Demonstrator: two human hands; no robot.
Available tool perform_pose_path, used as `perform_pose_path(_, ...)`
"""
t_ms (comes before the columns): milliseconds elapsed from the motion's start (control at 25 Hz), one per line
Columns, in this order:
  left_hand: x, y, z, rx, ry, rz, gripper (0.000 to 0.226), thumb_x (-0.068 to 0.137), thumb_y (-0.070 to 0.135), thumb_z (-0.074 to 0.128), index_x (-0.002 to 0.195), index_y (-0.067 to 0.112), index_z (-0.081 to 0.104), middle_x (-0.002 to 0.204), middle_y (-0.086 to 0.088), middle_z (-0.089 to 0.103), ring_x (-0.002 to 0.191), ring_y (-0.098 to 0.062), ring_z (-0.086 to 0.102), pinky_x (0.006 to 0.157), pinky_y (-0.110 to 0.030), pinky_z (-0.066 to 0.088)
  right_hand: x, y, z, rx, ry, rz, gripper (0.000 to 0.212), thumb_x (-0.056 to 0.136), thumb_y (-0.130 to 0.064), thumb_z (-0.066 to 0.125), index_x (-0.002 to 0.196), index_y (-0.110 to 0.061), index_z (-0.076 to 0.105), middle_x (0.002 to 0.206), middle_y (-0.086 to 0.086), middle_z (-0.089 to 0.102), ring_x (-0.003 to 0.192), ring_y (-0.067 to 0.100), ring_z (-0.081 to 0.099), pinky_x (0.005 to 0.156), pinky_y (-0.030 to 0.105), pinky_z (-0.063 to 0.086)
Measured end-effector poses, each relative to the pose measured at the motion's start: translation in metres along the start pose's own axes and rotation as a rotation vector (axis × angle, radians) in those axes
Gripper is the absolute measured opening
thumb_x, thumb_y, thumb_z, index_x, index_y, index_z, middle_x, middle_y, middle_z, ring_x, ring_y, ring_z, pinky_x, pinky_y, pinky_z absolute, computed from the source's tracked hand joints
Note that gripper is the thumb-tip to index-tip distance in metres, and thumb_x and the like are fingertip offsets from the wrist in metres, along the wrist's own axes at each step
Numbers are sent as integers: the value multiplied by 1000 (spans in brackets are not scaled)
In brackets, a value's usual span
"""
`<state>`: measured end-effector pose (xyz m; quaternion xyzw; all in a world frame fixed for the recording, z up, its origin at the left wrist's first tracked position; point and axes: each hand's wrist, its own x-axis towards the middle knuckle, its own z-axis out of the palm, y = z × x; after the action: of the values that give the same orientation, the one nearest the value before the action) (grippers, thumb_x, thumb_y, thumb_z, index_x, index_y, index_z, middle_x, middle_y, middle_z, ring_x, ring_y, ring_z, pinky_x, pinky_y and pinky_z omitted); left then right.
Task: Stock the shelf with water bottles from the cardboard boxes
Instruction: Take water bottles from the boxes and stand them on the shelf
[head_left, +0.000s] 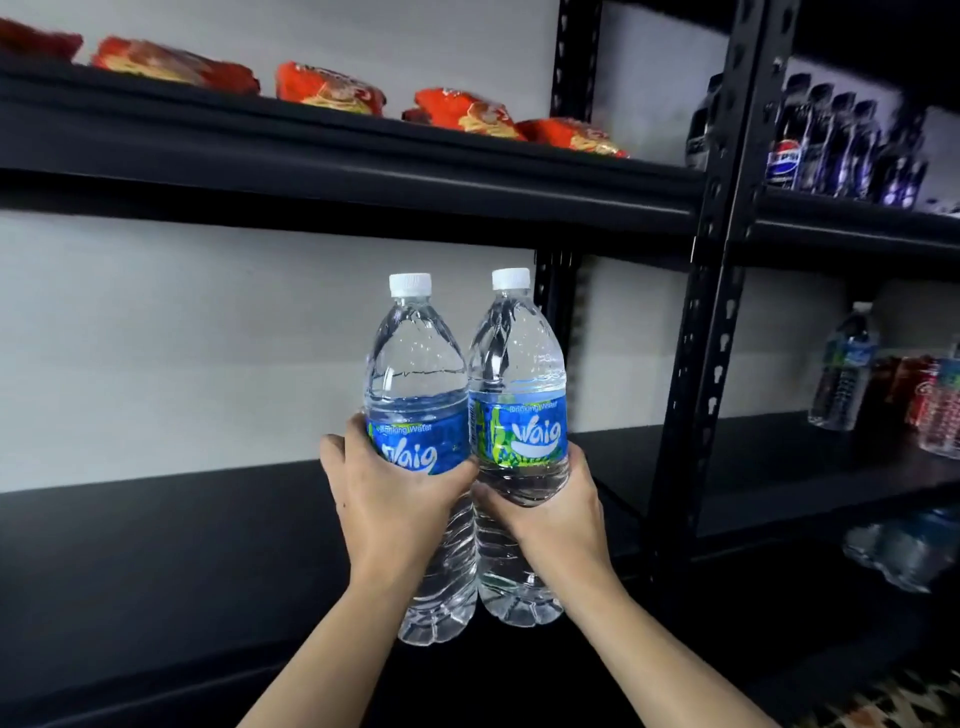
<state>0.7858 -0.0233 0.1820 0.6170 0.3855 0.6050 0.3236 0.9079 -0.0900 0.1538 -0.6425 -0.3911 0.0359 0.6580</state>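
Left hand (395, 499) and right hand (550, 512) each grip 1 water bottle (415, 384), hiding both midsections.

Left grip (395, 499) and right grip (550, 512) raised (both curled closed), forearms extended.

Blue labels on the left water bottle (415, 415) and right water bottle (519, 410) read "Drinking Water" and "Waig"; a cola bottle (784, 150) reads "Pepsi".
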Motion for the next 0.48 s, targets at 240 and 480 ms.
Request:
perform_pose_path(240, 50, -20, 45, -16, 14, 12, 85, 47, 33, 93, 119, 20, 49, 110, 0, 42, 84, -9, 48, 81, -26, 39, 63, 27, 23, 0, 16, -24, 77, 48, -45, 94, 113, -34, 54, 97, -20, 70, 87, -12, 64, 76, 16, 51)
perform_pose_path(480, 91, -51, 83, 9, 11, 26, 89, 48, 30, 94, 123, 19, 47, 113, -2, 41, 77, -4, 45, 79, -25, 39, 123, 62, 59, 13, 89, -31, 75, 50, -46, 94, 110, -34, 50, 95, -18, 67, 88, -6, 63, 69, 9, 46)
